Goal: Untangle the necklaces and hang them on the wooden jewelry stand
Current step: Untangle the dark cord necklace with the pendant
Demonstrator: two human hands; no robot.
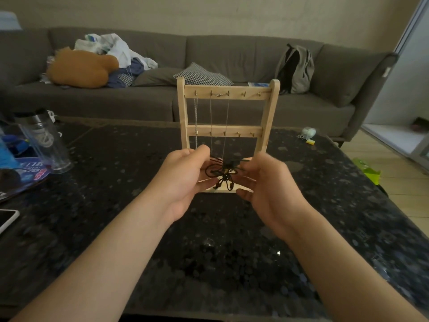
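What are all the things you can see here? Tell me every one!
wooden jewelry stand: one, pale wood, upright on the table behind the hands
silver chains: two, it seems, hanging from the stand's top hooks
black cord tangle: one, black, held between both hands
table: one, dark speckled, under the stand
clear bottle: one, see-through, table's left side
phone: one, white-edged, table's left edge
sofa: one, grey, behind the table
backpack: one, grey, on the sofa, right
checked cushion: one, black-and-white, sofa middle
plush toy: one, brown, sofa left
left hand: one, pinches the tangle
right hand: one, pinches the tangle
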